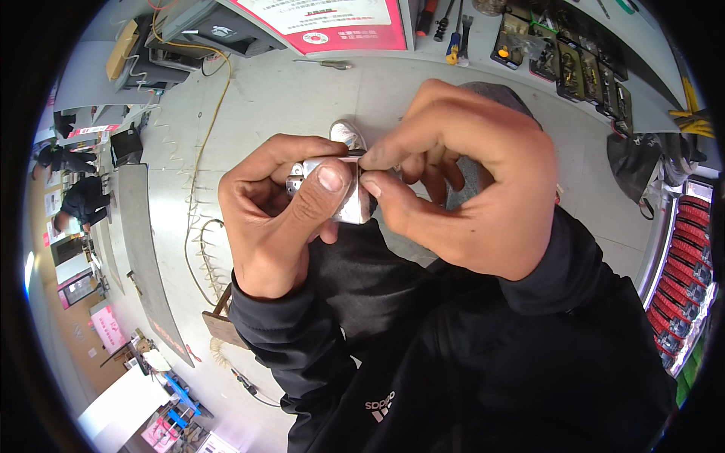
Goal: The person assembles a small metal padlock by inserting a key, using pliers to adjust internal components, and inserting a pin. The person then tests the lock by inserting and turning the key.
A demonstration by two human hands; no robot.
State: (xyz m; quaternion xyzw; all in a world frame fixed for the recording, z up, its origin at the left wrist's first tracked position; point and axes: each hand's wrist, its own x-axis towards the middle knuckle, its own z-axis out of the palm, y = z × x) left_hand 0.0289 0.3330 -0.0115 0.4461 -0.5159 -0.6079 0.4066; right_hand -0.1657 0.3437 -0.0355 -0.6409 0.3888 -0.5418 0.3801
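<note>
My left hand (264,219) is closed around a small silver metal part (353,205) with smooth flat faces. Its thumb presses across the front, and a lug with a hole sticks out on the left side. At the part's upper right edge, my right hand (491,174) has thumb and forefinger pinched together, touching or nearly touching the metal. Whatever lies between those fingertips is too small or hidden to name. The other right fingers curl loosely. Both hands are raised in front of my body, above my legs.
A grey bench (483,79) at the far right bears compartment trays (568,72) of small parts, with screwdrivers beside them. A yellow cable (214,113) and a coiled hose (204,249) lie on the floor at left. Red coiled items (686,264) hang at right. Two people are far left.
</note>
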